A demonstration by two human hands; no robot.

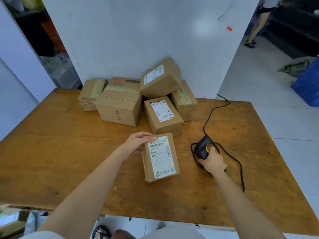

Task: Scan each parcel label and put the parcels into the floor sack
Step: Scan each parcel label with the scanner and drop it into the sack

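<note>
A small brown parcel [159, 157] with a white label facing up lies near the middle of the wooden table [69, 161]. My left hand [138, 144] grips its far left corner. To the right, my right hand [213, 161] is closed around the handle of a black and yellow barcode scanner [202, 146] resting on the table, its head pointing away from me. Its black cable [215, 111] loops around it and runs to the wall. Several more cardboard parcels [138, 99] are piled against the wall at the back. The floor sack is hard to pick out.
A blue bag [308, 85] and a grey-green cloth [296, 66] lie on the tiled floor at the far right. Another person's legs [257, 26] stand at the upper right. Plastic-wrapped items [15, 219] sit below the table's near left edge.
</note>
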